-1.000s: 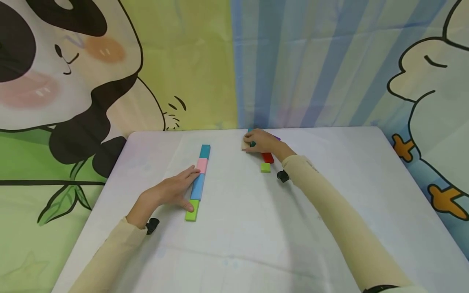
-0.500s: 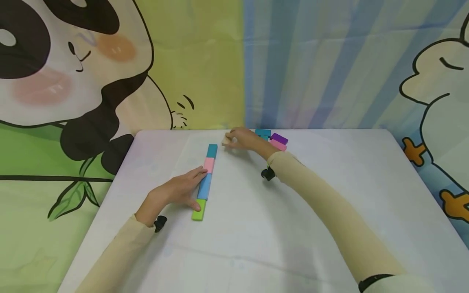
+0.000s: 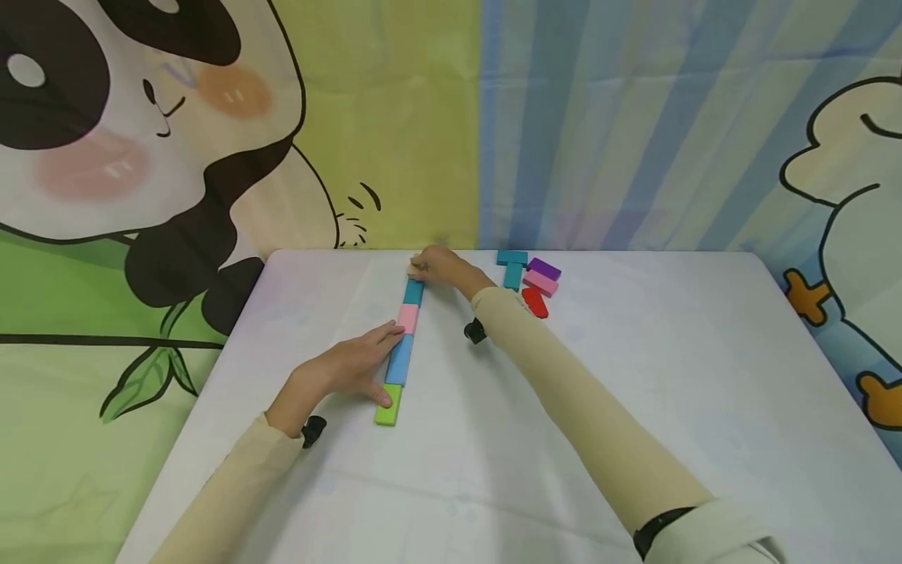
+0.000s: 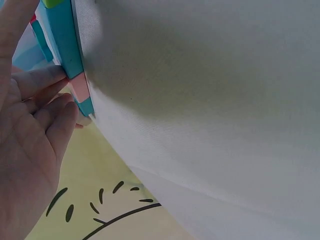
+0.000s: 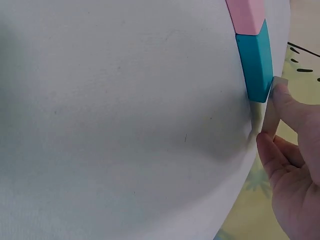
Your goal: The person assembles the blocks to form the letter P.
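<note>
Head view: a person at a white table [image 3: 634, 376].
Right hand [image 3: 440, 266]: upper centre, fingers pinching a beige block [image 3: 414, 270] at the teal block [image 3: 413, 292].
Left hand [image 3: 338, 372]: fingers straight, resting against the block row [image 3: 398, 352].

1. Right hand [image 3: 438, 266] pinching beige block [image 3: 416, 270] at far end of block row [image 3: 402, 345], touching teal block [image 3: 413, 292].
2. Left hand [image 3: 345, 368] resting flat against row's near blocks.
3. Loose blocks [image 3: 530, 280] near far table [image 3: 634, 376] edge.

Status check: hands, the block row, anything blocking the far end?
Left hand flat along row. Right hand pinches beige block at teal end. Nothing blocking.
</note>
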